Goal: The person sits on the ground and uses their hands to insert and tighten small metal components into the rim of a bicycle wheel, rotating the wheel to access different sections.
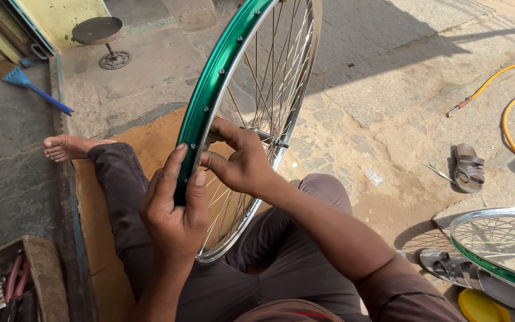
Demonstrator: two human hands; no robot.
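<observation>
The green wheel rim [210, 89] is held upright over the lap. It is gripped at its edge by the left hand [174, 209], while a spoke is pinched by the right hand [239, 161]; spoke adjustment seems underway, calling for small, careful turns.

The upright green wheel rim [210, 89] stands between the hands; its thin spokes [269, 71] leave only narrow gaps, and the right hand [239, 161] fills those near the hub. The left hand [174, 209] has open room to its left over the bent leg [120, 179]. Far ground is open. A second wheel [496, 244] and sandals [469, 167] crowd the near right; a toolbox [43, 262] blocks the near left.
</observation>
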